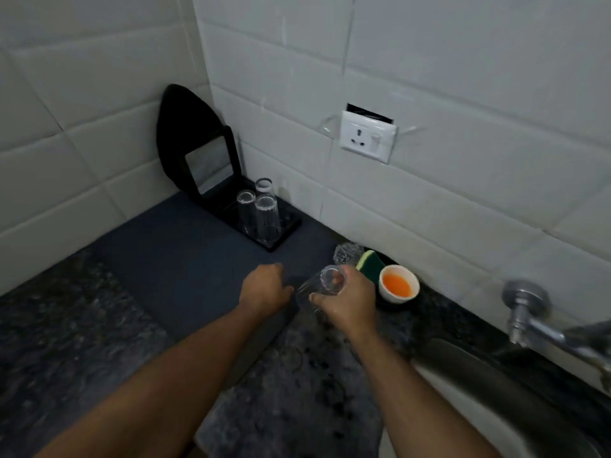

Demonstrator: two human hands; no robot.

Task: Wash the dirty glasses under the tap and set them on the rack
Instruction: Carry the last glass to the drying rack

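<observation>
Five glasses: three on the rack (284, 236), one held (319, 287), one by the sponge (367, 263); one bowl (398, 285).

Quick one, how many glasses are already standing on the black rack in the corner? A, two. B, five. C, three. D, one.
C: three clear glasses stand upside down, close together, on the black rack by the tiled wall, while the right hand holds another glass over the counter.

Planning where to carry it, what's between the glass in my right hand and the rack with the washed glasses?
Only bare dark mat lies between the held glass and the rack, in the head view.
</observation>
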